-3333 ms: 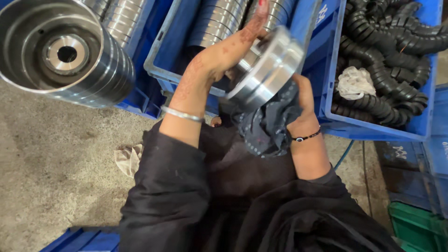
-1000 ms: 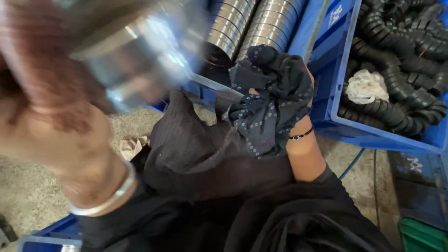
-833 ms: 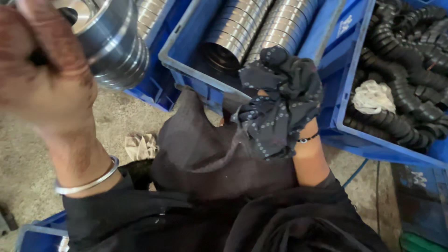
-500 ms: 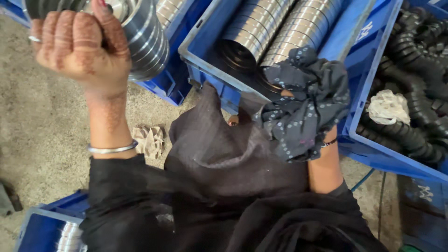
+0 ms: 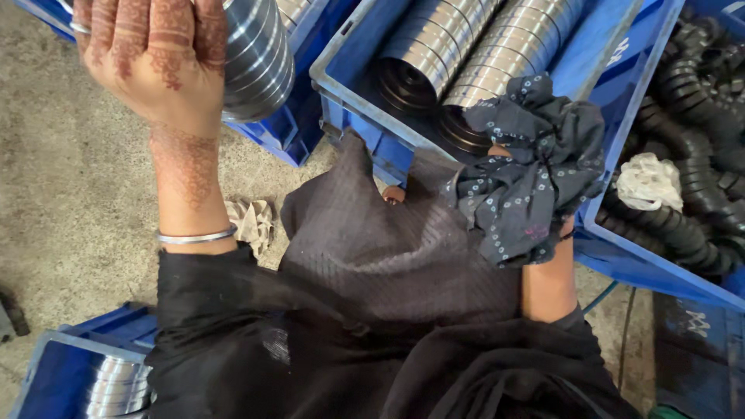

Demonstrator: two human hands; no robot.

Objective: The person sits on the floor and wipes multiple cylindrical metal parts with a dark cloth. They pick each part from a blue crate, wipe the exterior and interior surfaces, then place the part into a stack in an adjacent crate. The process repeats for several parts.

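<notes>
**Grooved metal part lifted at the far left, cloth bunched at the right**

The floor (image 5: pixel 70 209) is rough grey concrete with stains, and blue plastic crates stand around the person. A crumpled light rag (image 5: pixel 250 221) lies on the floor near the middle crate (image 5: pixel 349 77), which holds rows of shiny grooved metal rings (image 5: pixel 481 46). The right crate (image 5: pixel 621 256) holds black rubber hoses (image 5: pixel 698 155) and a white rag (image 5: pixel 650 180). A near-left crate (image 5: pixel 54 372) has more rings.

The left hand (image 5: pixel 155 54) is closed around a grooved metal cylinder (image 5: pixel 256 58), held up at the far left. The right hand is wrapped in a dark dotted cloth (image 5: pixel 528 171), so I cannot tell its grip.

Compared with half a second ago, the left hand and cylinder are higher in view; the cloth is almost unchanged.
</notes>
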